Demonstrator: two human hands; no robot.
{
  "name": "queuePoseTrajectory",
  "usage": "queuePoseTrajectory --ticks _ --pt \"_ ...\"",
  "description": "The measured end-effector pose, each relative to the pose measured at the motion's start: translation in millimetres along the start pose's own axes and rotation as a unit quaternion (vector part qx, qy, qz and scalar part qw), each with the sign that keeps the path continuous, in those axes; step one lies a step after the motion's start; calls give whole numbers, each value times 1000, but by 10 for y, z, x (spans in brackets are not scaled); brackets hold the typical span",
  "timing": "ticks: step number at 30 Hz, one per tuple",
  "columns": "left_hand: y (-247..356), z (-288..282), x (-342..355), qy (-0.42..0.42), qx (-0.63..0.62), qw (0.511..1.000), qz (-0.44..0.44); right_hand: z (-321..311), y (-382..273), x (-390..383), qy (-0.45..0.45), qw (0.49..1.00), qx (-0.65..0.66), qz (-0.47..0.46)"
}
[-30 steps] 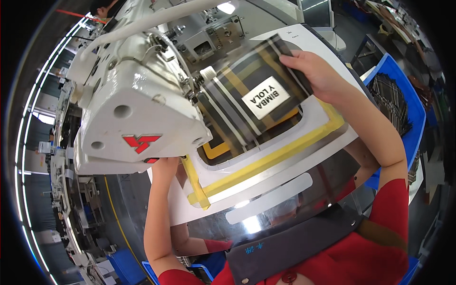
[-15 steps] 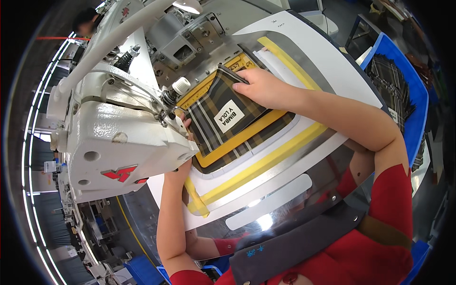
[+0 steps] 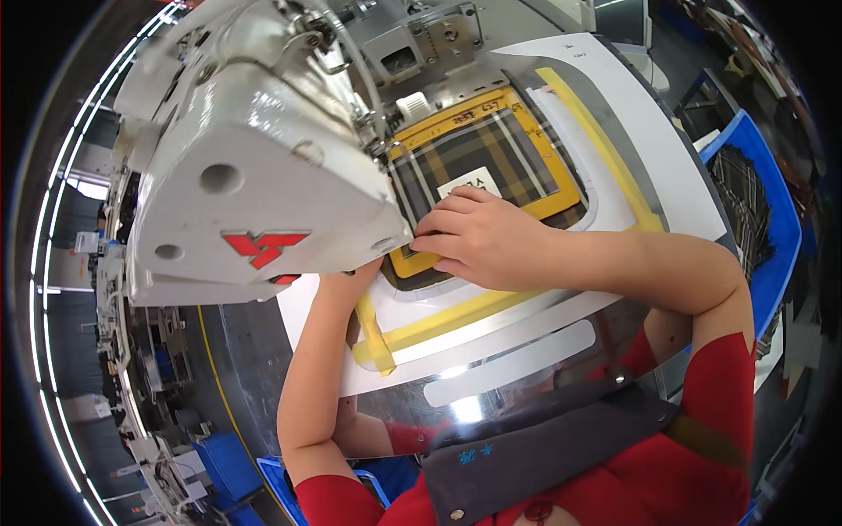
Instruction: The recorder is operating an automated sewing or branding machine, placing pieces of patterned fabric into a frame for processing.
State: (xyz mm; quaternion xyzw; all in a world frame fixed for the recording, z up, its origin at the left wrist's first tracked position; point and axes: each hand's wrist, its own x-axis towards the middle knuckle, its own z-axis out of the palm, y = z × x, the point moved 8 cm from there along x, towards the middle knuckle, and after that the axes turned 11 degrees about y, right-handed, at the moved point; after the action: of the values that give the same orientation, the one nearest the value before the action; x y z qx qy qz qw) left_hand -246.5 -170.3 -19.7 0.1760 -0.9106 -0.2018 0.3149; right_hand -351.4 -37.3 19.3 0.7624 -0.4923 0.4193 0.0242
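A yellow rectangular frame (image 3: 553, 206) lies on the work plate, with dark plaid fabric (image 3: 478, 149) inside it and a white printed label (image 3: 478, 180) on the fabric. My right hand (image 3: 482, 237) is bent over the frame's lower left part, partly covering the label, its fingers curled at the left edge; whatever they may pinch is hidden. My left hand (image 3: 349, 279) reaches under the white sewing machine head (image 3: 272, 193), which hides its fingers. Yellow tape (image 3: 438, 316) runs on the white sheet (image 3: 667, 149) around the frame.
A blue bin (image 3: 785, 237) of plaid pieces stands at the right, and more blue bins (image 3: 230, 465) sit low at the left. The metal machine mechanism (image 3: 421, 44) is behind the frame. A row of other machines (image 3: 149, 351) lines the left side.
The plaid piece that my right hand held raised now lies down within the yellow frame. My right hand has moved left and down from the piece's top right corner to near the label.
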Motion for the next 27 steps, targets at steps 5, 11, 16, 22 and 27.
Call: queuePoseTrajectory --ticks 5,11,16,22,27 --pt "-94 70 -115 -16 71 997 10 129 -49 44 -48 998 -37 -11" --pt "-45 -15 -9 -5 -20 999 -33 81 -25 35 -69 997 -8 18" --pt "-77 42 33 -71 80 994 28 83 -22 7 -70 997 -16 23" --pt "-89 72 121 -70 73 994 -31 55 11 -3 -74 996 -22 33" --pt "33 -37 134 -31 -7 1000 4 56 -10 5 -65 997 -8 33"
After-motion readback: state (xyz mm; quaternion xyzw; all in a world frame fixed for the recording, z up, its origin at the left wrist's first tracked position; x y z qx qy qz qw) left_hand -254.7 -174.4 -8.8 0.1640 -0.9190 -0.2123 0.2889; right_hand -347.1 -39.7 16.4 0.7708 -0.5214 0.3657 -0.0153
